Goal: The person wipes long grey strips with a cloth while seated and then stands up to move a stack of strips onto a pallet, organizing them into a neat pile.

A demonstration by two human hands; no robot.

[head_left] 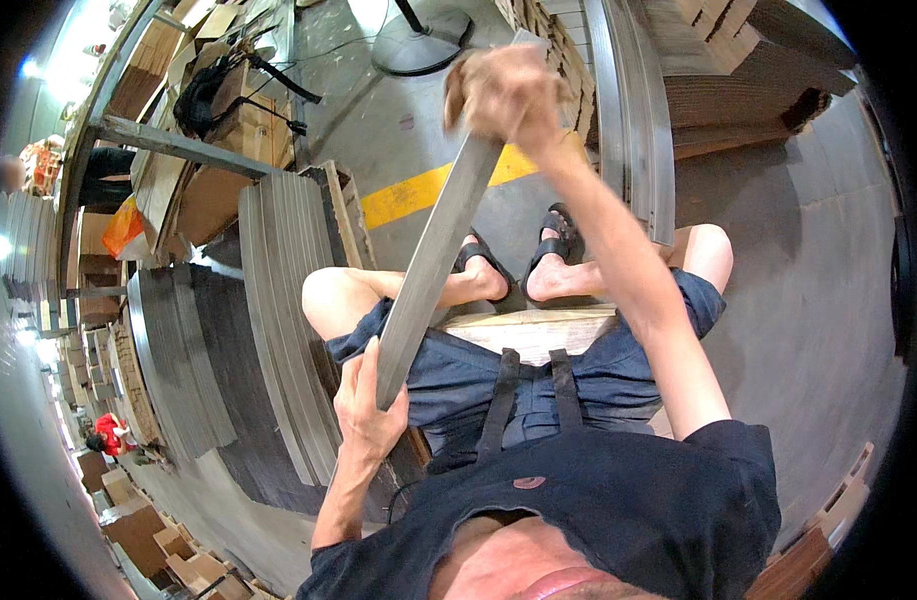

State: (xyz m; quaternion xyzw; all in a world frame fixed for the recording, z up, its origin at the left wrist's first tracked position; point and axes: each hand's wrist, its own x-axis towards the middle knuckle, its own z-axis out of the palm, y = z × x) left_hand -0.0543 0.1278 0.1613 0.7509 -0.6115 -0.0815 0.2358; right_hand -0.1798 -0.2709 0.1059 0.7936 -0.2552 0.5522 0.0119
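Right at 12 o'clock, the right hand (509,95) is a smear, individual fingers impossible to pick out, and it covers a stretch of the grey slat (439,260)! Just above, the pedestal stand (421,45) loses its pole to the top edge. Out at 8, a red-clad person (111,435), too small to read. Down at 6, the wearer's face is sliced off; navy shorts (619,375) hide most of the pale seat (529,330).

This looks like a factory workshop. Stacks of long grey strips (287,330), cardboard boxes (137,530) and a yellow line (409,202) across the grey floor (369,150) show it.
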